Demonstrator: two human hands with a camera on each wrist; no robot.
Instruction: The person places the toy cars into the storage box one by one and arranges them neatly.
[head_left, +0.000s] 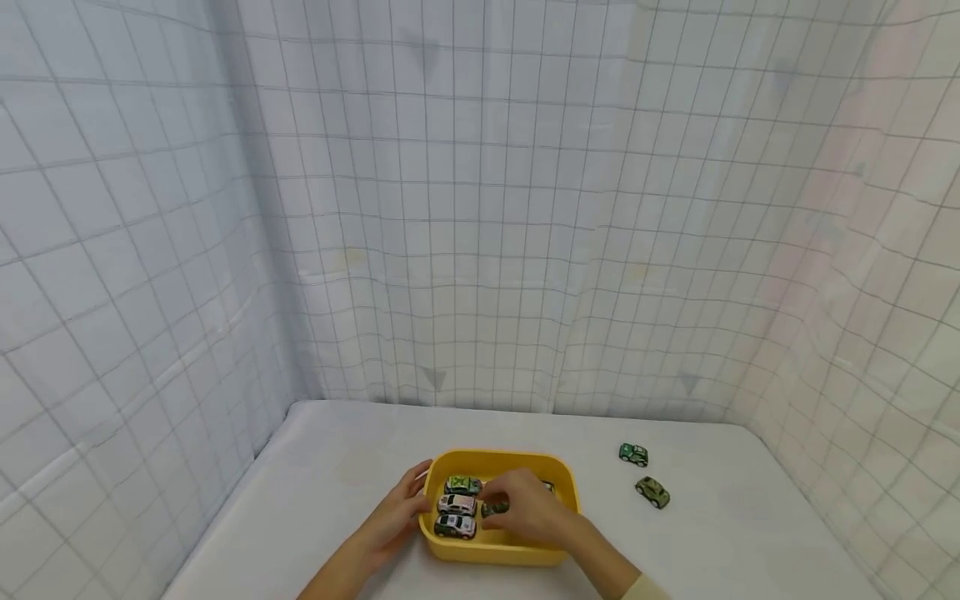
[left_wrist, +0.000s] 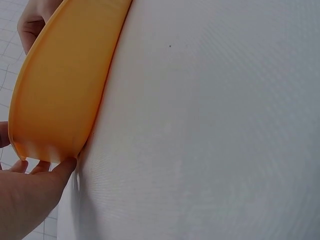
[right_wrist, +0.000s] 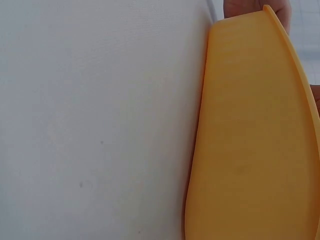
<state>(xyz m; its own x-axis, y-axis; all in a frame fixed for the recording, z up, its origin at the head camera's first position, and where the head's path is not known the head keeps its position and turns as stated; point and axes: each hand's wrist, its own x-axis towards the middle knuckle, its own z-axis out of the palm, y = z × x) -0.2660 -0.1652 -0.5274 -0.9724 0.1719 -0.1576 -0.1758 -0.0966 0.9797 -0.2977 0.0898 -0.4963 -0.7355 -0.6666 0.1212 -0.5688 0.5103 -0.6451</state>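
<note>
A yellow plastic bin (head_left: 495, 553) stands on the white table. Inside, at its left end, toy cars are lined up: a green-yellow one (head_left: 462, 484), a pinkish-white one (head_left: 457, 504) and a white and dark green one (head_left: 455, 526). My left hand (head_left: 393, 518) holds the bin's left end, with fingertips against the outer wall in the left wrist view. Reaching into the bin, my right hand (head_left: 525, 506) pinches a dark green toy car (head_left: 494, 509) beside the row. Another toy car (head_left: 548, 486) is mostly hidden behind the right hand.
Right of the bin, a green toy car (head_left: 633, 454) and an olive toy car (head_left: 652, 492) sit on the table (head_left: 720, 517). White gridded cloth (head_left: 480, 208) hangs behind the table and along both sides.
</note>
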